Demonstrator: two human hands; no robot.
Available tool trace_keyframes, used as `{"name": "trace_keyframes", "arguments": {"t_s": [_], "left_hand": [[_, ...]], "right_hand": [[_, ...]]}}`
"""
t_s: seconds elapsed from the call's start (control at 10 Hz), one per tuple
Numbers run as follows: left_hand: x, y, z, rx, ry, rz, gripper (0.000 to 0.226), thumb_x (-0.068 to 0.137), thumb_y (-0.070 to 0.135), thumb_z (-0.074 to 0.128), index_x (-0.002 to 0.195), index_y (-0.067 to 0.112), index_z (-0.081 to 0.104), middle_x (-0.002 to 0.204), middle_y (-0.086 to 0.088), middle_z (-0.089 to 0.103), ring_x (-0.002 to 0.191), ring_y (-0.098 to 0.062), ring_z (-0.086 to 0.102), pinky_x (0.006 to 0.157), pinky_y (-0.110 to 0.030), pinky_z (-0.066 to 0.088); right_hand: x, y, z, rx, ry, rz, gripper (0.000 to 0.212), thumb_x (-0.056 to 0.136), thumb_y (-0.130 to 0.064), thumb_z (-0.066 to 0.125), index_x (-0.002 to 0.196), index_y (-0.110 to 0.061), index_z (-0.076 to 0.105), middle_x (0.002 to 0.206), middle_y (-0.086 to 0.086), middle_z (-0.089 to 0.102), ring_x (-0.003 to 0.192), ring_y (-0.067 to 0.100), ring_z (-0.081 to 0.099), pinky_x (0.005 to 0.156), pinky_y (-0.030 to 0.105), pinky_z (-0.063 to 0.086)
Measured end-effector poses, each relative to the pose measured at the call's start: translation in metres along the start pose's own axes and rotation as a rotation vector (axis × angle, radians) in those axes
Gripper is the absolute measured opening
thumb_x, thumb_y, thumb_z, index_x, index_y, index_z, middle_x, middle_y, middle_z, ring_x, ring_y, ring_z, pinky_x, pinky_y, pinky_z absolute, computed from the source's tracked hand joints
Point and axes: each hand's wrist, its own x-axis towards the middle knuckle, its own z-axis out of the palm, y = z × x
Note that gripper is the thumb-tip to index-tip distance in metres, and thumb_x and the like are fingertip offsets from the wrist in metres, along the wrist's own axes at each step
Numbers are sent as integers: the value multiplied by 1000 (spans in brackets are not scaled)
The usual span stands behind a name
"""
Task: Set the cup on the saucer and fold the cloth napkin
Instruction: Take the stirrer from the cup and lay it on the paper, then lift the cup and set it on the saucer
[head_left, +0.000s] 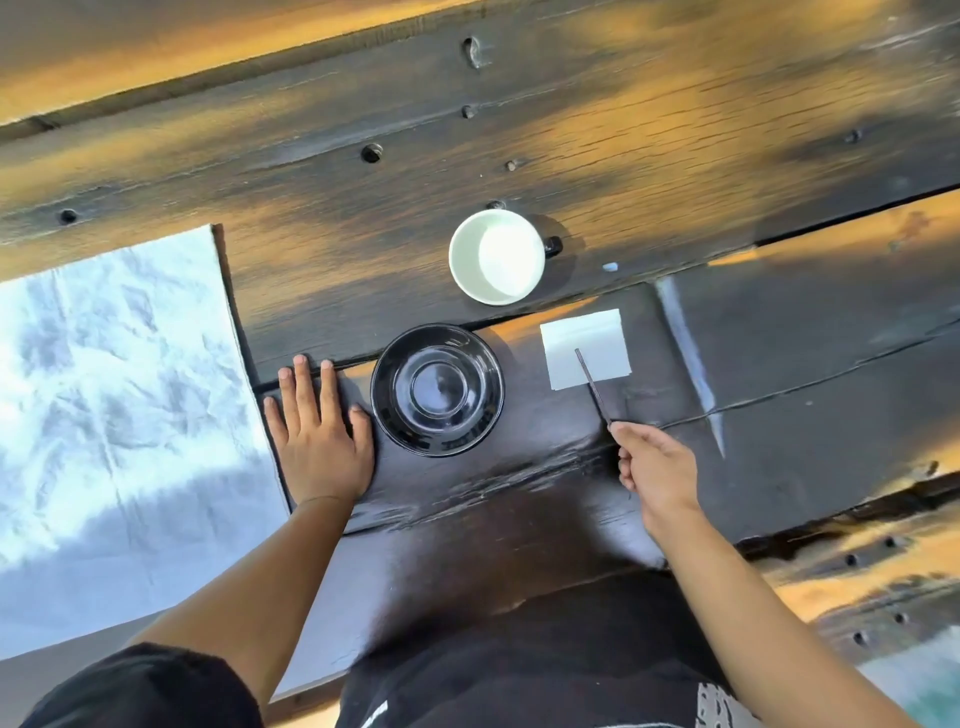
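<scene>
Two hands: right hand (655, 465) pinches a thin dark stick (592, 385), nearer the cup (496, 256), which stands beyond the saucer (437, 389). Left hand (317, 421) lies flat between saucer and unfolded napkin (114, 405).

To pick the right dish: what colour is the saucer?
Glossy black saucer, seen in the head view.

Dark wooden table (675, 130): cloth napkin (119, 395), saucer (437, 389), cup (496, 257), paper square (584, 348).
</scene>
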Motion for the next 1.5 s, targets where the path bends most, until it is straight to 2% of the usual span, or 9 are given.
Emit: {"name": "trace_keyframes", "arguments": {"t_s": [0.1,0.2,0.3,0.4,0.8,0.9,1.0,1.2,1.5], "left_hand": [[0,0,1,-5,7,10,66,99,39,32,161,16,27,171,-11,16,159,-32,12,128,-55,10],[1,0,2,-11,23,10,66,99,38,33,160,16,29,170,-12,19,158,-32,14,127,-55,10],[0,1,3,-13,28,8,65,98,37,33,160,15,30,170,-12,20,158,-32,14,127,-55,10],[1,0,3,-19,29,9,65,99,37,33,160,16,30,170,-12,19,158,-32,14,128,-55,9],[0,1,2,-32,20,8,66,99,38,32,161,16,29,170,-12,19,159,-31,13,128,-55,9],[0,0,2,-25,20,9,66,99,38,33,161,16,29,170,-12,18,159,-32,13,127,-55,10],[0,1,1,-13,12,11,66,99,38,32,160,16,30,170,-12,19,158,-32,15,127,-56,11],[-1,0,-1,6,7,20,66,98,38,33,160,14,31,170,-13,19,158,-33,15,127,-56,12],[1,1,-2,12,6,16,67,97,36,35,159,12,33,169,-14,21,157,-35,17,127,-56,13]], "right_hand": [[0,1,-1,-53,25,-32,5,92,-12,74,93,-10,78,62,-1,58,51,12,44,46,20,39],[-1,2,-2,-308,116,-170,11,88,-29,77,82,-21,80,62,-9,66,63,13,59,68,30,50],[-2,2,-2,-443,146,-270,15,88,-30,74,79,-20,80,71,-9,72,76,13,65,77,27,49],[-2,-2,1,-553,135,-344,17,89,-27,73,74,-20,78,79,-8,74,81,8,65,79,23,41],[-1,-9,-2,-462,88,-311,9,89,-23,71,83,-27,76,85,-12,74,84,4,66,80,20,50],[-1,-20,6,-428,37,-330,10,91,-22,69,86,-25,76,84,-11,73,82,7,67,77,17,48],[8,-52,25,-365,-81,-405,16,97,-20,59,93,-21,74,75,-5,68,62,6,61,63,17,45],[51,-129,63,-348,-291,-533,25,108,-33,42,124,-31,61,83,3,69,57,13,59,60,24,43],[69,-191,93,-536,-604,-525,28,112,-34,37,110,-27,63,86,11,65,66,19,60,56,30,42]]}}
